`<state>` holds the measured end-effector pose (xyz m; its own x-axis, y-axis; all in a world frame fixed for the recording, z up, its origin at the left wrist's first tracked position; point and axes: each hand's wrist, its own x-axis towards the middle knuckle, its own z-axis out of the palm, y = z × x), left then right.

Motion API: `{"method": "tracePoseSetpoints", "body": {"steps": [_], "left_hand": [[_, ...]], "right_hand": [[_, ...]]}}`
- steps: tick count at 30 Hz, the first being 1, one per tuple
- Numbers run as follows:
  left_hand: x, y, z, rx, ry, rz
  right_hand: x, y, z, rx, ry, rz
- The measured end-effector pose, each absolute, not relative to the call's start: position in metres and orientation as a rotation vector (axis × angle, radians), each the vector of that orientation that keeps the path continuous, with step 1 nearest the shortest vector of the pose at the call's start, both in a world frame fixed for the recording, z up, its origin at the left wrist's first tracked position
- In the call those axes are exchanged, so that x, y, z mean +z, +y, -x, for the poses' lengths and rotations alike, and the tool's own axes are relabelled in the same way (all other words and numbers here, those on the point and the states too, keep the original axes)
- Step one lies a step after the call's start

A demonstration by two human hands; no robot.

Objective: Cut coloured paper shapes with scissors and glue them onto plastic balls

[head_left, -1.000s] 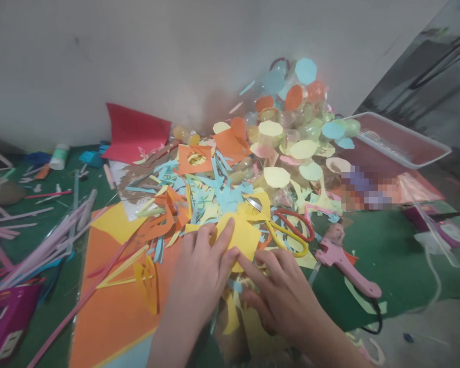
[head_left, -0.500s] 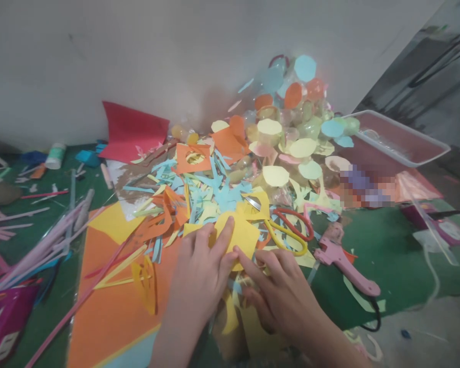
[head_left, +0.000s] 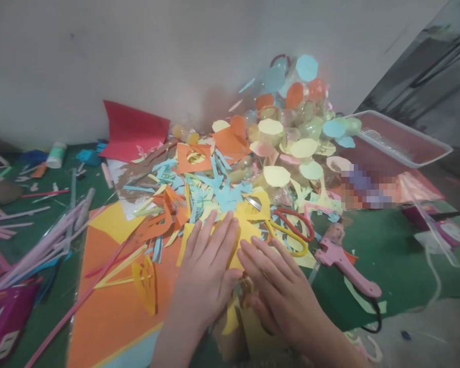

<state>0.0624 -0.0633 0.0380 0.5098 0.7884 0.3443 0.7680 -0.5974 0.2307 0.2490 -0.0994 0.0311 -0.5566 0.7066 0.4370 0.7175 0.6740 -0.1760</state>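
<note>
Yellow paper (head_left: 249,228) lies, in the head view, under the left hand (head_left: 209,260) and right hand (head_left: 274,286), each grip unclosed and laid out straight. Scissors (head_left: 254,204) rest just beyond the right hand; a pink glue gun (head_left: 347,271) lies farther right on the green table (head_left: 387,235). Paper clippings (head_left: 230,195) crowd the space ahead, an orange sheet (head_left: 107,312) the left.

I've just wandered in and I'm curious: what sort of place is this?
Probably a spot for paper crafts, though whether at home or in a workshop I can't tell. Scissors lie among colourful paper scraps, and what looks like a pink glue gun rests on the green tabletop.
</note>
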Motion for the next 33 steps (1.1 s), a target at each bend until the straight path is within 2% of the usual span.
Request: {"method": "tracePoseSetpoints", "body": {"steps": [4, 33], "left_hand": [[0.0380, -0.0621, -0.0609, 0.567, 1.312, -2.688], [0.0293, -0.0619, -0.0604, 0.581, 1.294, -2.672]], "right_hand": [[0.0287, -0.0979, -0.2474, -0.015, -2.434, 1.080], [0.0246, -0.1013, -0.2431, 0.004, -2.452, 1.064]]}}
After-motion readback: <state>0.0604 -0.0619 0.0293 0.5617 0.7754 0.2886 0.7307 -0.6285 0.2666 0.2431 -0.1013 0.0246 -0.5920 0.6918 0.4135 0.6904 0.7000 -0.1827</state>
